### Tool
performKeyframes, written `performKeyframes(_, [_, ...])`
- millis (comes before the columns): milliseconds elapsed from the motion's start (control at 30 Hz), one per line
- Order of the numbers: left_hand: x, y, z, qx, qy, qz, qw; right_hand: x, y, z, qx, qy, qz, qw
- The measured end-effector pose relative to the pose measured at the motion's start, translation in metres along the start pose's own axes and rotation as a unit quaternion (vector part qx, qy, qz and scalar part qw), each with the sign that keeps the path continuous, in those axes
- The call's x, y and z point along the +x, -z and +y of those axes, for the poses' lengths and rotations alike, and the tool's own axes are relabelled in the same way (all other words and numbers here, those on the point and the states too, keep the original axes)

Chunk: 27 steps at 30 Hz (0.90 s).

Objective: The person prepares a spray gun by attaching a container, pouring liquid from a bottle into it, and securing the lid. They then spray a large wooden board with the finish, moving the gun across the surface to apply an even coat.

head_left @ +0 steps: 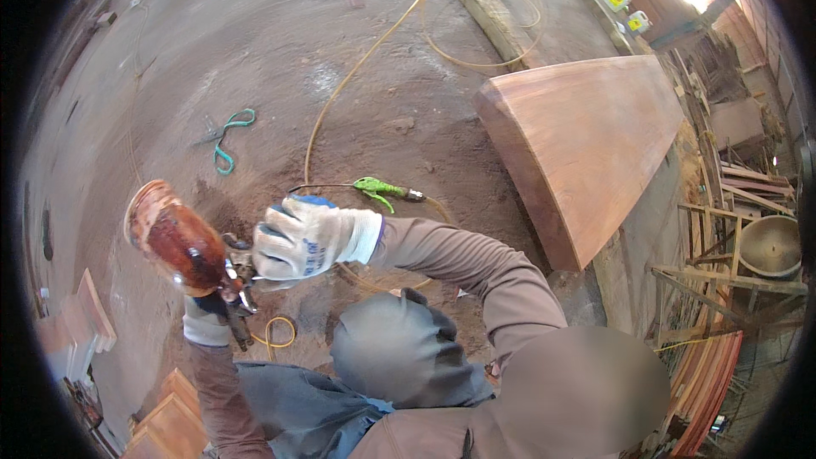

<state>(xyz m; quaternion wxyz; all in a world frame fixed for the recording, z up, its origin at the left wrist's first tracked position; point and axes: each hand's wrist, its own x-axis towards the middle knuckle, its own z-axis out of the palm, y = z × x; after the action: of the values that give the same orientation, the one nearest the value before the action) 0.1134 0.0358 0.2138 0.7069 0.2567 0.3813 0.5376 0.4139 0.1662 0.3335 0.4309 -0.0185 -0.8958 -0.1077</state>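
**Q:** What do your hands have hold of?

**A:** A round, rust-red air-powered sanding tool (174, 242), raised over the dusty workshop floor (255, 59). My right hand (310, 238), in a white knit glove with blue fingertips, is curled shut over the metal fitting at the tool's base. My left hand (212, 310), in a darker glove, is wrapped closed around the handle below. How tight either grip is, I cannot tell; the fingers hide the fitting.

**Q:** And the tool itself?

**A:** At my lower left, its pale disc (140, 208) tilted up and away. A yellow air hose (357, 68) snakes across the floor behind it, past a bright green blow gun (378, 189).

**Q:** What could go wrong?

**A:** As I judge it, my gloved fingers sit close to the trigger; a squeeze could spin the disc beside my right hand. A loop of yellow hose (276, 331) lies near my feet, so a tug there might jerk the tool. The broad reddish-brown wooden slab (586, 136) stands well apart, and the green-handled shears (225, 136) lie far off.
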Motion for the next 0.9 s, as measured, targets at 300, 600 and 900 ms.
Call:
performKeyframes(300, [-0.002, -0.078, 0.029, -0.078, -0.003, 0.054, 0.995, 0.023, -0.011, -0.015, 0.163, -0.354, -0.021, 0.921])
performKeyframes(600, [-0.004, -0.080, 0.014, 0.103, -0.070, -0.082, 0.989, -0.010, -0.014, 0.003, 0.141, -0.183, 0.028, 0.973])
performKeyframes(900, [-0.010, -0.128, 0.031, 0.147, -0.052, 0.027, 0.987, -0.032, -0.029, -0.024, 0.291, -0.400, 0.042, 0.868])
